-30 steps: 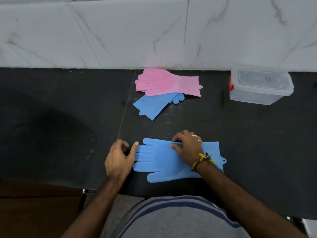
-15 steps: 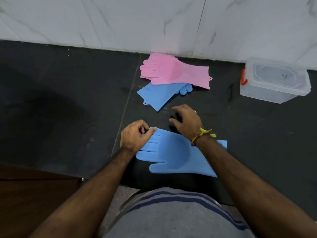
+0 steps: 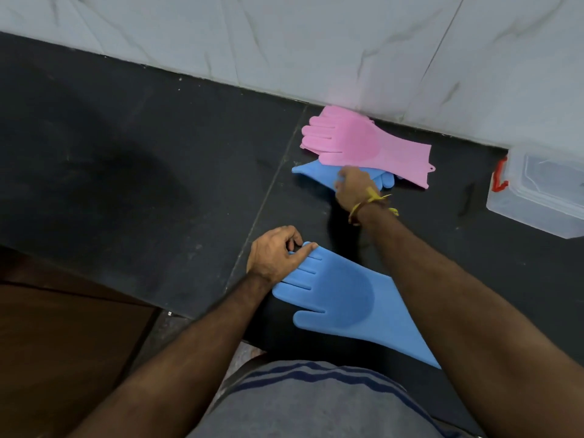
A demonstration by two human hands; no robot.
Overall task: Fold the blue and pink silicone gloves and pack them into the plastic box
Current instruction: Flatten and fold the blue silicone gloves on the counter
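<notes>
A blue glove (image 3: 341, 298) is lying flat at the near edge of the dark counter (image 3: 142, 172), fingers pointing left, cuff running off under the right forearm. The left hand (image 3: 275, 257) is resting on its fingertips with the fingers curled and the thumb laid along the top edge; it is pressing down rather than closing around anything.

The right hand (image 3: 352, 186) is reaching toward the back edge, where a second blue glove (image 3: 316, 172) is lying partly under the pink glove (image 3: 363, 143) against the wall (image 3: 316, 42). Its fingers are sitting on that second blue glove, but whether they are pinching it or only touching it cannot be told from here. The plastic box (image 3: 543, 197) is standing near the far right corner of the counter, well apart from both hands; whether its lid is on is unclear.

The step looks like fetching the matching blue glove. To do it well, the hand should be taking the blue cuff alone and sliding it out low, so the pink glove is not dragged along, while the left hand is pinning the near glove flat for stacking.
</notes>
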